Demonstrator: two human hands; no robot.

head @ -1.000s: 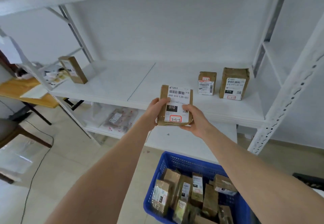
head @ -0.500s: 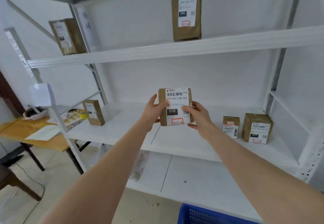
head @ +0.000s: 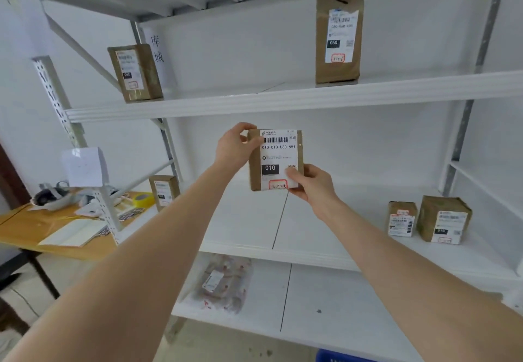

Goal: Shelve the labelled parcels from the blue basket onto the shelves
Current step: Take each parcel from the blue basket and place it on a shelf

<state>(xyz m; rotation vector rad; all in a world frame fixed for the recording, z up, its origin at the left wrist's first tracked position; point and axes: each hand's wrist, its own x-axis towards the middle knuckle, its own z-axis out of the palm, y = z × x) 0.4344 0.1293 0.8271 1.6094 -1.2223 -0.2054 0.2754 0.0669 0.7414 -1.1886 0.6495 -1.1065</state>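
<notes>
Holds the brown parcel [head: 276, 160] upright in the air, in front of the middle shelf [head: 240, 228] and touching no board. Turns its white label toward the face, probably to read the hand-written code in the red box. Pinches the upper left corner with the left hand [head: 233, 146], thumb on the front. Grips the lower right corner with the right hand [head: 310, 183], thumb just above the red box and not over it. Looks like the sorting step: matching code to place.

Farther out, same logic, labels facing outward:
- two small parcels [head: 401, 218] at the right of the middle shelf
- one narrow parcel [head: 164, 191] at its left
- a tall parcel [head: 338, 33] and a tilted parcel [head: 134, 72] on the upper shelf [head: 254, 102]

Shows only a corner of the blue basket [head: 339, 357], at the near bottom edge.
</notes>
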